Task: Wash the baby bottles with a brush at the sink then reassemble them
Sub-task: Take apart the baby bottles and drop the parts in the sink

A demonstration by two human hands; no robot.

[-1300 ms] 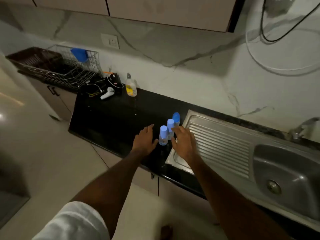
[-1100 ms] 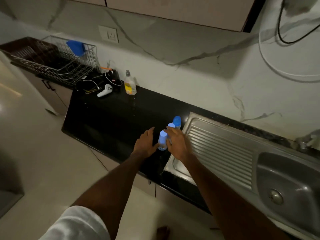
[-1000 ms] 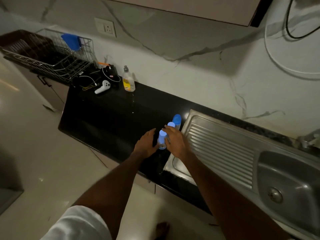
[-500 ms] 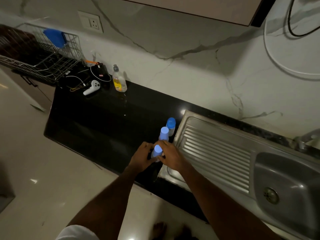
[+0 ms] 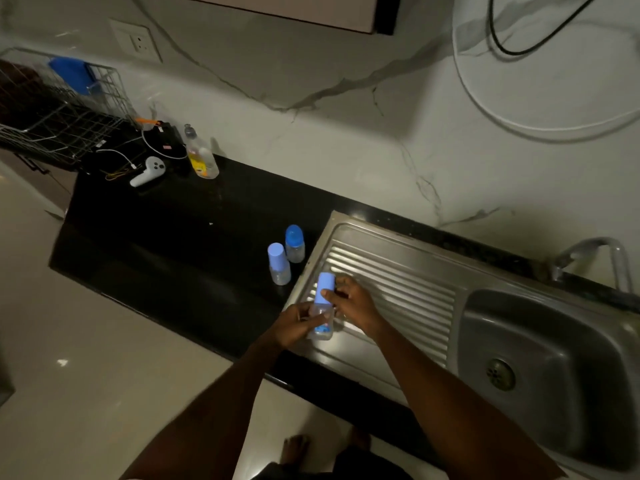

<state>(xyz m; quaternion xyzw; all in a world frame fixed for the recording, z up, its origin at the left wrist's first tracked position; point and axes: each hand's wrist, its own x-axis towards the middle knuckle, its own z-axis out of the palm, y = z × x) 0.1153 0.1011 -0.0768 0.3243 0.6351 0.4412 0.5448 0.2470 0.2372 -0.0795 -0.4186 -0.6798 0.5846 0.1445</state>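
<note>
Over the ribbed drainboard [image 5: 398, 292] of the sink [image 5: 540, 348] we hold one baby bottle [image 5: 322, 322] between both hands. Our left hand [image 5: 294, 323] wraps the clear lower body, thumb laid across the front, fingers curled behind it. Our right hand [image 5: 353, 303] grips the pale blue cap [image 5: 325, 287], thumb pressed on its near side and the other fingers bent round the far side. The bottle tilts slightly, cap pointing away from us, its base just above the drainboard's near left corner. Whether the cap has come loose from the body we cannot tell. Just beyond our left hand, on the black counter [image 5: 173, 244], two more bottles stand upright and close together: the nearer one [image 5: 278, 263] with a pale blue cap, the farther one [image 5: 295, 243] with a darker blue rounded cap, both just beside the sink's left edge. Well to the right of our right hand lie the basin and its drain [image 5: 500, 374], with the tap [image 5: 595, 258] behind it at the wall. Far beyond our left hand, at the counter's back corner, we see a soap bottle [image 5: 201, 157], a white controller [image 5: 148, 171], some cables and a wire rack [image 5: 59, 109] holding something blue.
</note>
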